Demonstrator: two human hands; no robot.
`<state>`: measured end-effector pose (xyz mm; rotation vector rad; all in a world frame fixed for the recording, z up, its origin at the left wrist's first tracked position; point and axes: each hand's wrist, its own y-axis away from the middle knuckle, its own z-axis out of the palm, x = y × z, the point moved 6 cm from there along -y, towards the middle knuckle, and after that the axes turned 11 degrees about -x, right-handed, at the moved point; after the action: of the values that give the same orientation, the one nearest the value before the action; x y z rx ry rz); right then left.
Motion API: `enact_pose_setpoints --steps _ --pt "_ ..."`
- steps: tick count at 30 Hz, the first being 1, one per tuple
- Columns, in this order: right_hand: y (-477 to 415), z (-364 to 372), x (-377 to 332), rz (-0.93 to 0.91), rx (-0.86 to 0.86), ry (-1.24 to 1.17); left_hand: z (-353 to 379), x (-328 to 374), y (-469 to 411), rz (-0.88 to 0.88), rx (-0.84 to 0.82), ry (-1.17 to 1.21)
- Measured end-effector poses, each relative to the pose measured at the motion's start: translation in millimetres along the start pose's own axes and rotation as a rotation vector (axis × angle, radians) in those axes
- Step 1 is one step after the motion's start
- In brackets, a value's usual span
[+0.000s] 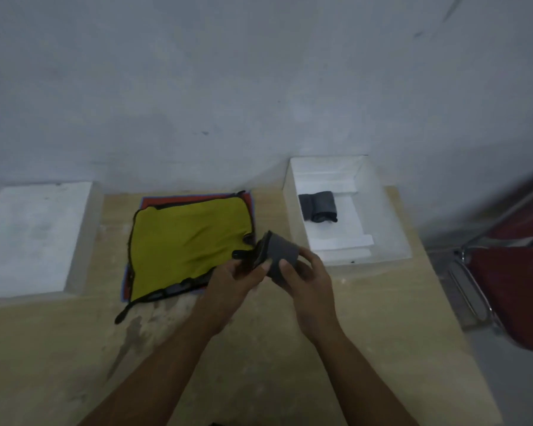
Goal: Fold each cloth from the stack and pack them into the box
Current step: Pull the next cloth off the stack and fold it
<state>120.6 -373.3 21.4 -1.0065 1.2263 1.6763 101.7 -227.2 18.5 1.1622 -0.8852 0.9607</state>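
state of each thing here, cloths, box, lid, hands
left hand: grips grey cloth
right hand: grips grey cloth
grey cloth: folded small, held up
box: open, one cloth inside
dark cloth: rolled, lying in box
yellow cloth: unfolded, flat atop stack
lid: off, lying flat

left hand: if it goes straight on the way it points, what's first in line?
The folded gray cloth that the left hand grips; past that, likely the white box's left wall, depth unclear.
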Motion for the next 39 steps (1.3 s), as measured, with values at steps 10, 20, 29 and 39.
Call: enact_pose_setpoints --steps 10,20,29,39 --pt "-109 -142 -78 -0.122 0.345 0.652 33 13 -108 -0.044 0.166 -0.064" --pt "-197 -176 -51 -0.037 0.280 0.913 45 13 -165 -0.007 0.208 -0.231" --pt "-231 -177 -25 0.170 0.129 1.083 42 10 -165 0.042 0.177 -0.310" --pt "-226 -169 -9 0.282 0.146 1.365 41 7 -165 0.051 0.190 -0.291"
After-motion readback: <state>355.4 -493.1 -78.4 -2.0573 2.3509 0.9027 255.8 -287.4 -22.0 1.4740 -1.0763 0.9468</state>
